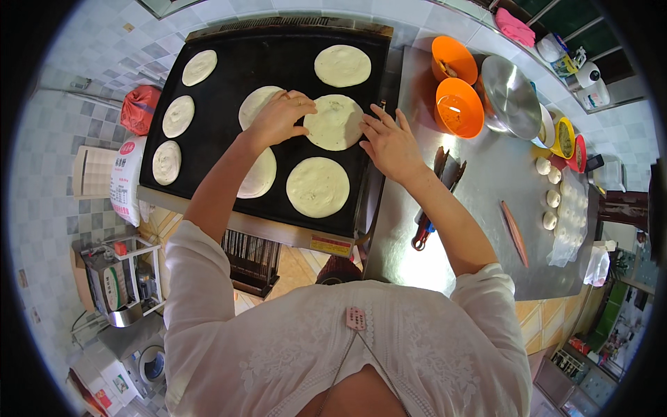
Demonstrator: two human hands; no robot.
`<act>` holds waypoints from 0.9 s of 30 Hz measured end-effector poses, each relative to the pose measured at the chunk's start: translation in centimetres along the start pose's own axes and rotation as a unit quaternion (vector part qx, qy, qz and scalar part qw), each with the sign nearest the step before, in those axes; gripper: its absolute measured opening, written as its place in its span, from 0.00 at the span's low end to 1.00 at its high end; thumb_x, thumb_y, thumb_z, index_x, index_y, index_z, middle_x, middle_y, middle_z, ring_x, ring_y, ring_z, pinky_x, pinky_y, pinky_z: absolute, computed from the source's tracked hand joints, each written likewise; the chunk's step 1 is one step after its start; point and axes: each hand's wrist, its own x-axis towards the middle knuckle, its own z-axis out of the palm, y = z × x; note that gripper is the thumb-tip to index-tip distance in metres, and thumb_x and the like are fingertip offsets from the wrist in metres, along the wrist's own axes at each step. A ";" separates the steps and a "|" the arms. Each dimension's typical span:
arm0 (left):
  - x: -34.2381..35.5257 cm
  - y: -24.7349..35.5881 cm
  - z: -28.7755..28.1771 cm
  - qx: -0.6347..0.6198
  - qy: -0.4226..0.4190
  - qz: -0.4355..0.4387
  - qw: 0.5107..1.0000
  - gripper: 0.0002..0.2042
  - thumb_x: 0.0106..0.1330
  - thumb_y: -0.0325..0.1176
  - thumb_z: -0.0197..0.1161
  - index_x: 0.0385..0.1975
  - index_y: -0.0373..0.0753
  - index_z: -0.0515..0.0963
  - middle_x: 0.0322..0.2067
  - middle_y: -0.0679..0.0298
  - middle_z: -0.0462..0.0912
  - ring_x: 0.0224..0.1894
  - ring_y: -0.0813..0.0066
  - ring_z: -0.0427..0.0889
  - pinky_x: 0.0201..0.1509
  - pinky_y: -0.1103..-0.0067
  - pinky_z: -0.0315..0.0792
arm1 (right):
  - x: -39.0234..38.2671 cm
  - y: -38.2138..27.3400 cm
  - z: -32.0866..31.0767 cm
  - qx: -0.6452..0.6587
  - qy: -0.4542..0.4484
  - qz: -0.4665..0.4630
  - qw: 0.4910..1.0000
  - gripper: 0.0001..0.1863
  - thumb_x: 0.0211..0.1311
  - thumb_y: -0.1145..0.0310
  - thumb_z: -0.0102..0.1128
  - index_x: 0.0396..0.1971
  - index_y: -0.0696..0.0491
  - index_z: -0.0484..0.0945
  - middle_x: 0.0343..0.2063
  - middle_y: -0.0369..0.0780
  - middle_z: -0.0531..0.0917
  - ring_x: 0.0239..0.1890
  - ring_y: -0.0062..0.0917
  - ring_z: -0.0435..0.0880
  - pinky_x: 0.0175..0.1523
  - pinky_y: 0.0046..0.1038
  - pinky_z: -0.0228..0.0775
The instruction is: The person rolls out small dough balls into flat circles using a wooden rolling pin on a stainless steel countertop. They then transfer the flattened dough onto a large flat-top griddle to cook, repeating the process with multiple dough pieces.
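Observation:
A round pale flatbread (334,124) lies on the black griddle (226,125) between my two hands. My left hand (281,118) is at its left edge, thumb and fingers apart, fingertips touching or very close to the rim. My right hand (392,144) is at the right edge with its fingers spread; the fingertips meet the rim. Below it lies another flatbread (317,187), and above it a third flatbread (342,65). My left hand and forearm partly cover two more, an upper flatbread (256,105) and a lower flatbread (259,174). Several smaller ones line the griddle's left side.
Right of the griddle stands a steel table (479,208) with tongs (438,198), a wooden rolling pin (514,235) and several dough balls (552,199). Orange bowls (458,108) and a large steel bowl (511,97) sit at its back. A white sack (126,177) leans left of the griddle.

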 end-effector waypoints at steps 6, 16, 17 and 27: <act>0.6 0.6 0.0 0.049 -0.034 -0.007 0.998 0.20 0.52 0.31 0.74 0.47 0.42 0.83 0.53 0.67 0.82 0.60 0.67 0.75 0.68 0.65 0.65 | 0.2 -0.7 0.3 -0.015 -0.102 -0.027 0.994 0.23 0.70 0.54 0.56 0.57 0.52 0.78 0.63 0.36 0.75 0.75 0.29 0.59 0.77 0.48 0.46; -0.4 -0.1 0.7 0.047 0.013 0.036 0.998 0.14 0.59 0.26 0.68 0.45 0.42 0.84 0.50 0.66 0.85 0.57 0.65 0.78 0.63 0.67 0.68 | -0.6 -1.6 0.4 0.016 -0.050 -0.059 0.997 0.25 0.70 0.52 0.56 0.60 0.51 0.76 0.66 0.35 0.72 0.76 0.29 0.57 0.77 0.48 0.45; -0.4 0.2 1.1 0.054 0.006 0.031 0.998 0.14 0.60 0.27 0.67 0.46 0.41 0.83 0.51 0.64 0.84 0.57 0.64 0.79 0.64 0.66 0.69 | -0.8 -1.7 0.7 0.014 -0.065 -0.055 0.996 0.25 0.70 0.51 0.55 0.60 0.51 0.77 0.66 0.35 0.73 0.75 0.29 0.57 0.77 0.48 0.45; -8.3 -3.6 -0.9 0.114 0.072 -0.141 0.981 0.31 0.71 0.38 0.59 0.72 0.44 0.59 0.74 0.60 0.58 0.76 0.60 0.56 0.74 0.54 0.55 | -8.2 2.0 -3.0 0.147 0.067 0.079 0.984 0.16 0.65 0.64 0.64 0.49 0.56 0.82 0.55 0.41 0.82 0.67 0.38 0.71 0.70 0.46 0.60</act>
